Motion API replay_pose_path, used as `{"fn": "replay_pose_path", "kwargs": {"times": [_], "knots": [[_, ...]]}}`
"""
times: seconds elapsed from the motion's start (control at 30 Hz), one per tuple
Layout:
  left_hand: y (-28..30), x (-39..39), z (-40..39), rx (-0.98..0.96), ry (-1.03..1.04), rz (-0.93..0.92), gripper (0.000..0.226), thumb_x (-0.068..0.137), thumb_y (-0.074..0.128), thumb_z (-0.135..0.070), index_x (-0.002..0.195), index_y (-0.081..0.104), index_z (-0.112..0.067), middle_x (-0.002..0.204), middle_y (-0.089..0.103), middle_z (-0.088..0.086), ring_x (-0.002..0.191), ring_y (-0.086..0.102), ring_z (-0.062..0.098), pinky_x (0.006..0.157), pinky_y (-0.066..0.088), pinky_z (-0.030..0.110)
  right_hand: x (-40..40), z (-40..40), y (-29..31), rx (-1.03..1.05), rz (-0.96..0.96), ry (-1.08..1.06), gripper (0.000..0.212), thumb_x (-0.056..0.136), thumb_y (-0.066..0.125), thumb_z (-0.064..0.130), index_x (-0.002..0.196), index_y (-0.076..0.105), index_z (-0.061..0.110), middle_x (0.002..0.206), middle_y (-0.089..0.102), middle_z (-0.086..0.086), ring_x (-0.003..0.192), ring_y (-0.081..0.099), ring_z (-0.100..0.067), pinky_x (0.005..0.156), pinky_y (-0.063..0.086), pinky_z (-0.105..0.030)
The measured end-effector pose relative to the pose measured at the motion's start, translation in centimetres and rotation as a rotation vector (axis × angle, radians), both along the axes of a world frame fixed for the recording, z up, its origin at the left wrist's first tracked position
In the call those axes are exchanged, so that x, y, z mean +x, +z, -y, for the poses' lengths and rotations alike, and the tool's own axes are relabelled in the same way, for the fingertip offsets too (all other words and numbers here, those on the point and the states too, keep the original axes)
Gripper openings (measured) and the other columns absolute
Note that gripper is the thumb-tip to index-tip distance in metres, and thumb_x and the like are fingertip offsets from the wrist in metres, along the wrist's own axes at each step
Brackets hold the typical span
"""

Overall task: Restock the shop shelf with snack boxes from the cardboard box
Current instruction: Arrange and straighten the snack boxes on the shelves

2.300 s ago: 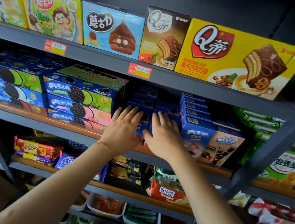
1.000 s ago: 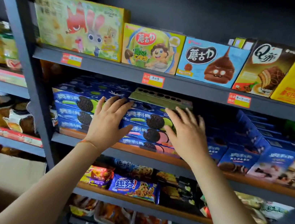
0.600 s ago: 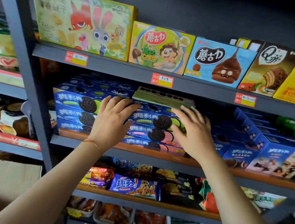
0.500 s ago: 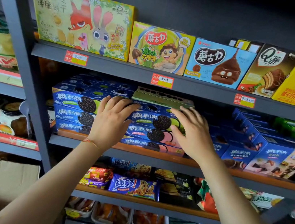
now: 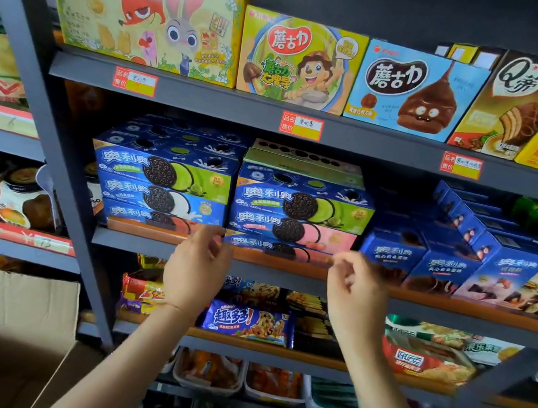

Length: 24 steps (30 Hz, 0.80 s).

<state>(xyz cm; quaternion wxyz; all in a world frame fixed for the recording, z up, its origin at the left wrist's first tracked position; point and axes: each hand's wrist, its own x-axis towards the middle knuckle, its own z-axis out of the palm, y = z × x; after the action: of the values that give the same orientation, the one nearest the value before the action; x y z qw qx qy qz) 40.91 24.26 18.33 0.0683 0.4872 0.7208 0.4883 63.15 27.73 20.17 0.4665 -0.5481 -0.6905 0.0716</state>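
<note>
Head view: left hand (image 5: 195, 264) and right hand (image 5: 353, 293) both raised in front of the middle shelf (image 5: 286, 264), well apart, fingers loosely curled, holding nothing; fingertips sit at the shelf's front lip, contact unclear. Just above them, two stacks of blue cookie boxes: left stack (image 5: 162, 189) shows three fronts, right stack (image 5: 300, 218) shows three fronts plus a green box (image 5: 304, 164) lying on top. Right of these, rows of smaller blue boxes (image 5: 442, 263), count unclear. Upper shelf (image 5: 240, 104) carries five big boxes in view and three red price tags (image 5: 301, 126). Lower shelves hold packets and trays. Cardboard box (image 5: 4, 305) sits bottom left, beside the grey rack upright. Dark wall behind.
</note>
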Motion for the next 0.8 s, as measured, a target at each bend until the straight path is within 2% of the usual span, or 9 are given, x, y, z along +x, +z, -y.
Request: {"fn": "replay_pose_path", "kwargs": {"times": [0.1,0.2,0.33,0.47,0.57,0.63,0.67,0.73,0.8], "knots": [[-0.8,0.6,0.0,-0.047,-0.065,0.203,0.036,0.095,0.056,-0.02,0.131,0.056,-0.019,0.086,0.061,-0.01,0.081,0.062,0.024,0.07,0.05,0.043,-0.2,0.4,-2.0,-0.321,-0.153,-0.004,0.036,0.096,0.055,0.019,0.132,0.055,0.02,0.08,0.06,0.011,0.067,0.057,-0.007,0.055,0.042,-0.024],[-0.9,1.4,-0.1,-0.079,-0.08,0.296,0.04,0.096,0.055,-0.019,0.135,0.049,-0.021,0.086,0.062,-0.009,0.076,0.064,0.021,0.07,0.05,0.043,-0.6,0.7,-1.9,-0.441,-0.26,0.044,0.053,0.097,0.055,0.017,0.147,0.039,0.021,0.083,0.057,0.011,0.073,0.056,-0.003,0.059,0.04,-0.014],[-1.3,2.2,-0.4,-0.08,-0.092,0.382,0.05,0.095,0.054,-0.02,0.144,0.041,-0.022,0.084,0.065,-0.001,0.076,0.066,0.023,0.069,0.052,0.043,-1.2,0.4,-1.6,-0.532,-0.343,0.062,0.063,0.097,0.055,0.017,0.153,0.028,0.023,0.091,0.063,0.003,0.078,0.058,-0.007,0.062,0.044,-0.019],[-1.5,3.0,-0.7,-0.051,-0.124,0.537,0.059,0.094,0.053,-0.014,0.149,0.035,-0.021,0.087,0.067,0.005,0.07,0.066,0.024,0.067,0.052,0.04,-1.6,0.4,-1.4,-0.564,-0.417,0.075,0.068,0.096,0.053,0.015,0.156,0.021,0.024,0.096,0.069,-0.004,0.065,0.059,-0.002,0.055,0.041,-0.014],[-1.3,3.6,-0.9,-0.003,-0.133,0.721,0.06,0.093,0.051,-0.008,0.149,0.034,-0.024,0.073,0.064,0.002,0.057,0.057,0.021,0.061,0.048,0.038,-1.9,0.5,-1.5,-0.579,-0.485,0.111,0.071,0.096,0.052,0.013,0.157,0.018,0.025,0.093,0.07,-0.004,0.061,0.063,-0.007,0.063,0.047,-0.025],[-1.3,3.7,-0.9,0.014,-0.131,0.786,0.059,0.092,0.051,-0.009,0.145,0.036,-0.028,0.058,0.059,-0.002,0.056,0.054,0.021,0.062,0.047,0.039,-1.9,0.4,-1.6,-0.579,-0.544,0.132,0.072,0.095,0.052,0.01,0.157,0.018,0.024,0.088,0.071,-0.002,0.062,0.064,-0.014,0.066,0.051,-0.031],[-1.2,3.6,-0.9,0.016,-0.133,0.802,0.056,0.092,0.052,-0.01,0.142,0.038,-0.03,0.056,0.057,-0.001,0.056,0.053,0.022,0.062,0.047,0.039,-1.9,0.4,-1.6,-0.579,-0.567,0.138,0.071,0.095,0.052,0.009,0.156,0.019,0.024,0.086,0.072,-0.002,0.061,0.063,-0.014,0.064,0.051,-0.03],[-1.0,3.5,-0.7,0.012,-0.144,0.815,0.05,0.092,0.052,-0.011,0.136,0.041,-0.032,0.059,0.056,0.005,0.056,0.051,0.022,0.059,0.046,0.036,-1.7,0.3,-1.4,-0.578,-0.605,0.143,0.071,0.094,0.051,0.007,0.155,0.02,0.024,0.085,0.072,-0.003,0.058,0.062,-0.014,0.057,0.051,-0.025],[-0.9,3.5,-0.7,0.002,-0.164,0.81,0.045,0.092,0.052,-0.01,0.131,0.045,-0.032,0.062,0.054,0.009,0.053,0.049,0.02,0.056,0.045,0.033,-1.5,0.3,-1.4,-0.572,-0.634,0.132,0.071,0.094,0.051,0.006,0.155,0.021,0.025,0.083,0.072,-0.004,0.057,0.062,-0.012,0.056,0.051,-0.025]]}}
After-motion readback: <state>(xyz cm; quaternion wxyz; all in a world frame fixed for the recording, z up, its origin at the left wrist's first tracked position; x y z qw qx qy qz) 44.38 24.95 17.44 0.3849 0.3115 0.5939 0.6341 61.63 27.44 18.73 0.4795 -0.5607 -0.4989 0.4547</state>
